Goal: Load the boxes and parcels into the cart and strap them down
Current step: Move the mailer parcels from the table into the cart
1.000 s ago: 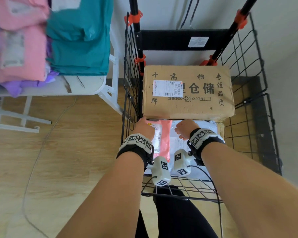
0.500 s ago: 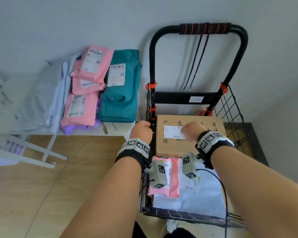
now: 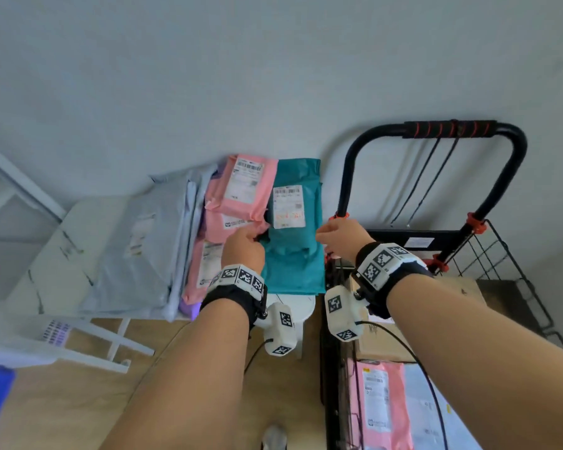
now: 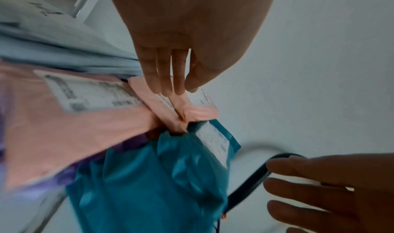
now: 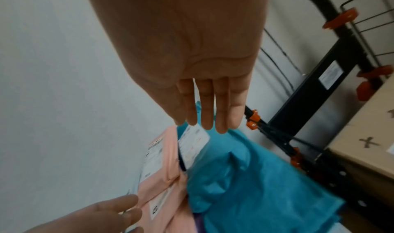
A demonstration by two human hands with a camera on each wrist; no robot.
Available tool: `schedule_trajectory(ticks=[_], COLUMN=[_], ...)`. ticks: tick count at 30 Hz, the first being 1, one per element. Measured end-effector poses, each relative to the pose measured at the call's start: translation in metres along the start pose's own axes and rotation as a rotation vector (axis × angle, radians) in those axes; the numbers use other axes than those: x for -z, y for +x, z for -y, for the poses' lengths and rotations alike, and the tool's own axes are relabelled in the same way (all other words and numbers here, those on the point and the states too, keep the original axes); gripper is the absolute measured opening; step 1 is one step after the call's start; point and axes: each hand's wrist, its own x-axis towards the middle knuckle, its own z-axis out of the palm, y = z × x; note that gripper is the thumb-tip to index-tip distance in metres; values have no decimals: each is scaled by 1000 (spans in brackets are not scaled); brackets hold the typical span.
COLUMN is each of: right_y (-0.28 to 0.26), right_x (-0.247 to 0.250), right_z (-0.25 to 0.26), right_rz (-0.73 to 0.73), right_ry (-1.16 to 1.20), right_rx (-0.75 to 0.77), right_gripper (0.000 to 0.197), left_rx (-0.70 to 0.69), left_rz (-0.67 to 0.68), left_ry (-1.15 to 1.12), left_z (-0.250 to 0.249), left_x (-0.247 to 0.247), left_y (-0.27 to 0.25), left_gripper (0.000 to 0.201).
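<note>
Grey mailers (image 3: 137,245) lie left of centre on the white table (image 3: 62,241), then pink parcels (image 3: 238,193). Left hand (image 3: 242,251), fingers straight and together, and right hand (image 3: 343,240), likewise, flank the teal parcel (image 3: 294,254). Cart (image 3: 436,203) stands right, holding a cardboard box (image 3: 462,290).

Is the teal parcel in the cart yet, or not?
Out. The teal parcel lies on the white table left of the cart, between both open hands.

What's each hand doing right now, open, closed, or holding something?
Left hand: open, fingers straight, reaching over the pink parcels, holding nothing.
Right hand: open, fingers straight, over the teal parcel, holding nothing.
</note>
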Motion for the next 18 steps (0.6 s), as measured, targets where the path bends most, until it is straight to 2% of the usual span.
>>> schedule_trajectory(ticks=[3, 6, 9, 10, 11, 12, 13, 14, 15, 16, 17, 18], right_y=[21, 42, 57, 63, 69, 75, 81, 86, 90, 92, 95, 96], right_x=[-29, -52, -68, -74, -79, -84, -89, -93, -96, -99, -102, -104], right_z=[31, 50, 70, 75, 80, 83, 85, 88, 90, 93, 95, 97], right_rz=[0, -30, -31, -30, -29, -25, -20, -9, 8, 30, 48, 63], right_ry=[-17, -37, -37, -23, -9, 1, 6, 11, 19, 31, 41, 43], right_rx=[11, 5, 12, 12, 11, 3, -16, -37, -55, -78, -98, -111], right_gripper=[11, 26, 38, 41, 43, 44, 43, 41, 40, 42, 48, 53], left_rx=[15, 25, 0, -33, -63, -26, -5, 6, 2, -37, -48, -71], left_rz=[-59, -96, -25, 38, 133, 239, 245, 296, 276, 189, 162, 158], left_ry=[30, 28, 109, 168, 275, 329, 316, 349, 357, 329, 308, 287], left_z=[9, 16, 33, 39, 50, 58, 61, 58, 51, 46, 48, 48], left_x=[27, 46, 54, 53, 47, 43, 36, 36, 39, 43, 43, 42], left_y=[33, 69, 106, 118, 133, 148, 158, 160, 157, 154, 156, 158], left_gripper=[36, 38, 30, 49, 84, 108, 111, 95, 71, 48, 33, 27])
